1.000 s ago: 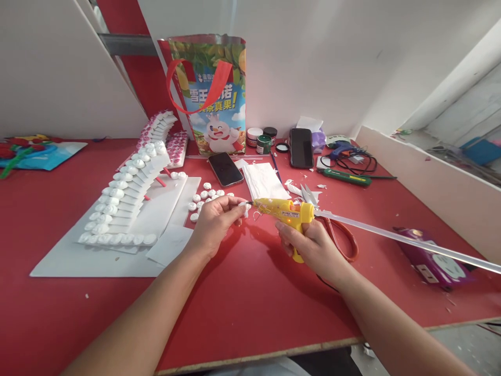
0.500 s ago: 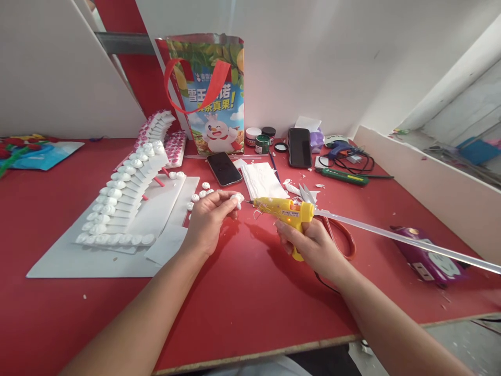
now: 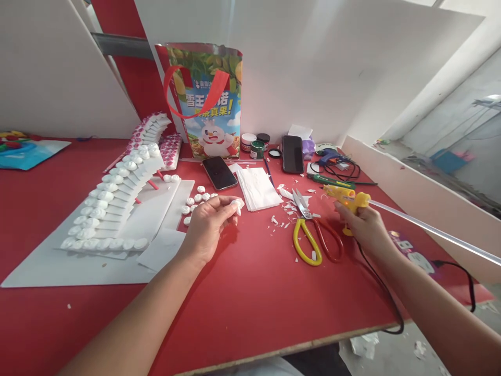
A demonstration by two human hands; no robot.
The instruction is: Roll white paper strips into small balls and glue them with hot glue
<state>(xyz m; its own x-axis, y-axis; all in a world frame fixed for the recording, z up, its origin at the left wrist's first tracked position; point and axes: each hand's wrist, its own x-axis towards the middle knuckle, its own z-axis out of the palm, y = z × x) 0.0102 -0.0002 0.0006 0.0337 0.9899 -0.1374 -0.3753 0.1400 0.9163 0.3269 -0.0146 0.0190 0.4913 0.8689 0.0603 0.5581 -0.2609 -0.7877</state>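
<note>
Between the fingertips of my left hand (image 3: 209, 227) is a small white paper rosette (image 3: 237, 204), held above the red table. My right hand (image 3: 364, 224) is wrapped round a yellow hot glue gun (image 3: 344, 196), a long clear glue stick poking out of its back. Several finished white rosettes (image 3: 198, 197) lie just beyond my left hand. To the left, a curved stepped white model (image 3: 117, 206) edged with rosettes stands on a white board (image 3: 35, 266). Scissors (image 3: 307, 230) with one yellow and one red handle lie between my hands, their blades slightly apart.
Folded white tissues (image 3: 258, 189), a phone (image 3: 219, 173) and a second phone (image 3: 293, 154) lie toward the back. Paint jars (image 3: 257, 149) stand beside a printed bag (image 3: 213, 104). White scraps surround the scissors. The glue gun's black cord (image 3: 385, 287) hangs over the front edge.
My right hand has carried the glue gun away to the right, uncovering the scissors. My left hand still pinches the rosette at nearly the same spot. The view has shifted slightly.
</note>
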